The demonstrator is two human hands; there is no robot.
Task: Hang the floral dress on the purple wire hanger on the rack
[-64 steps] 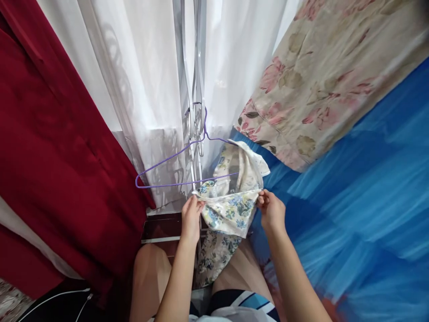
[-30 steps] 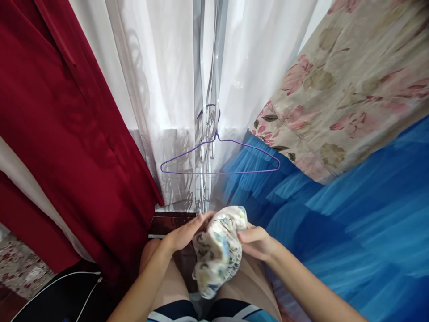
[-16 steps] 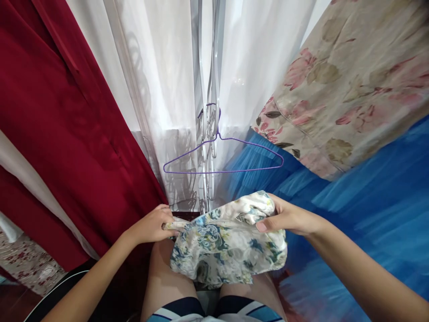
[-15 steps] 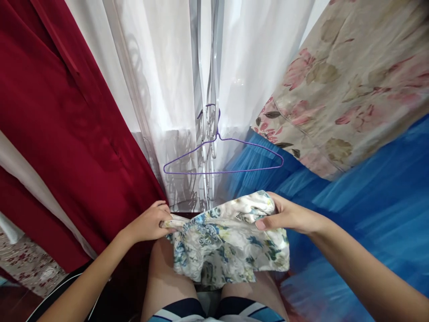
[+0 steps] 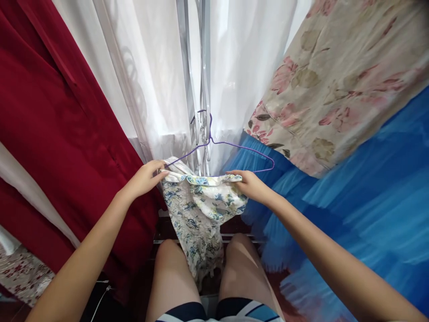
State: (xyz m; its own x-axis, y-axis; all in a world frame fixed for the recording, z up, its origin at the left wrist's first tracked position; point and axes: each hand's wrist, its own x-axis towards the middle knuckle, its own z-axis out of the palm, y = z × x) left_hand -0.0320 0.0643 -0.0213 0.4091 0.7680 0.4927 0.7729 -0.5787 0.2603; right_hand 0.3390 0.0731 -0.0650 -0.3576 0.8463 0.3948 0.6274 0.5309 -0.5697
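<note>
- The left hand [image 5: 146, 176] pinches the upper left corner of the floral cloth [image 5: 201, 203], thumb and fingertips closed on its edge
- The right hand [image 5: 250, 184] grips the upper right corner of the same cloth, fingers curled over the hem and closed on it
- Between the two hands the top edge of the cloth is pulled into a nearly level line, and the rest hangs down in loose folds to the gap between the person's bare knees [image 5: 171, 268]
- The cloth is white with a blue and green flower print
- The purple wire hanger [image 5: 210, 132] hangs by its hook from the metal window grille [image 5: 197, 89], right behind the cloth
- The hanger's left shoulder runs down into the cloth's top left corner beside the left fingertips; its right shoulder juts out bare beyond the right hand
- I cannot tell whether the cloth lies over the hanger's bottom bar or is only held up in front of it
- A sheer white curtain [image 5: 150, 67] covers the window, with a dark red curtain [image 5: 50, 116] to the left
- To the right lies a blue fabric [image 5: 351, 192], and above it a beige fabric with pink flowers [image 5: 335, 76]
</note>
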